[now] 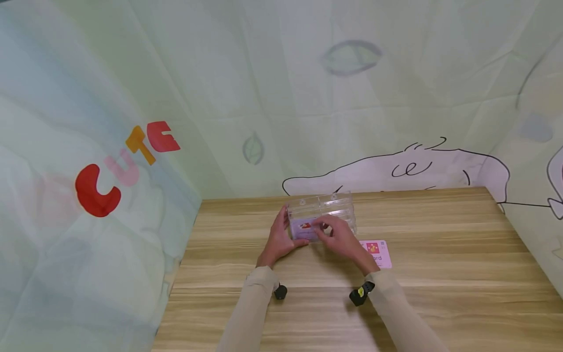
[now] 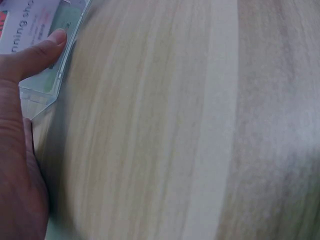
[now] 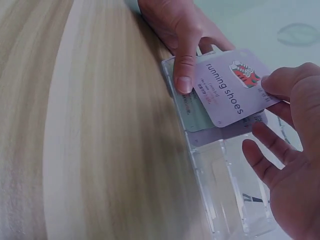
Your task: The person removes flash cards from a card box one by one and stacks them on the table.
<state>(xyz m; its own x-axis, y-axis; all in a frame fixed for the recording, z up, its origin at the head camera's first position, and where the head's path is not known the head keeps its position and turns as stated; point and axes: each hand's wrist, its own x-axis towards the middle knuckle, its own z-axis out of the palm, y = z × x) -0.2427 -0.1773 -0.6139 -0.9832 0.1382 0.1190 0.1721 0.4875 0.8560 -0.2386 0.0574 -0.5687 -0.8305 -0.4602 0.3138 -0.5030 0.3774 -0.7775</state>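
A clear plastic card holder with tiered compartments stands near the table's back edge. My left hand grips its left end, with the thumb over the front edge. Between the right thumb and a finger, my right hand pinches a lilac card printed "running shoes" with a red shoe picture. That card is tilted over the holder's left front compartment. Under it lie a green card and another purplish card, partly hidden. The left thumb rests by the green card.
A pink card lies on the wooden table, partly behind my right wrist. The front compartment beside the cards shows bare plastic. A printed cloth hangs behind the table and along its left.
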